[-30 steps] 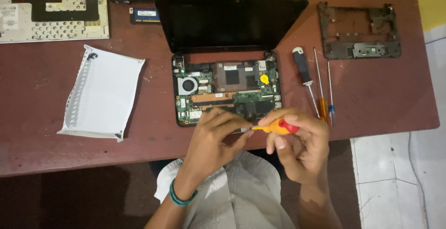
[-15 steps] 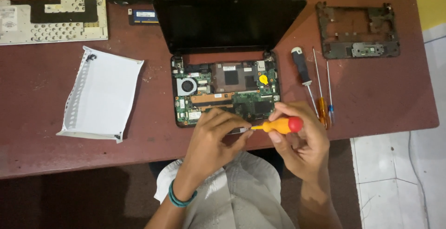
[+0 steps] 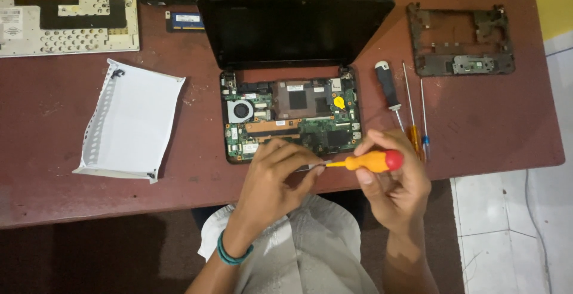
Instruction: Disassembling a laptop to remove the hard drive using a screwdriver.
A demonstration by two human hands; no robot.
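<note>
Holding a small orange screwdriver [image 3: 365, 161] between two hands, a person sat at a reddish-brown table [image 3: 489, 127] before an opened laptop [image 3: 292, 79].

Largest was the table, then the laptop with its dark screen tilted back and its green circuit board bared. Left of it lay a white sheet of paper [image 3: 131, 121], with a pale keyboard panel [image 3: 65, 28] at the far left corner; a dark plastic frame [image 3: 459, 40] sat far right. Three spare screwdrivers [image 3: 406, 106] lay just right of the laptop. The right hand [image 3: 394, 183] was closed around the red-capped handle, and the left hand [image 3: 277, 174] pinched something at the tip, too small to make out. Both hovered at the table's near edge, just in front of the board.
</note>
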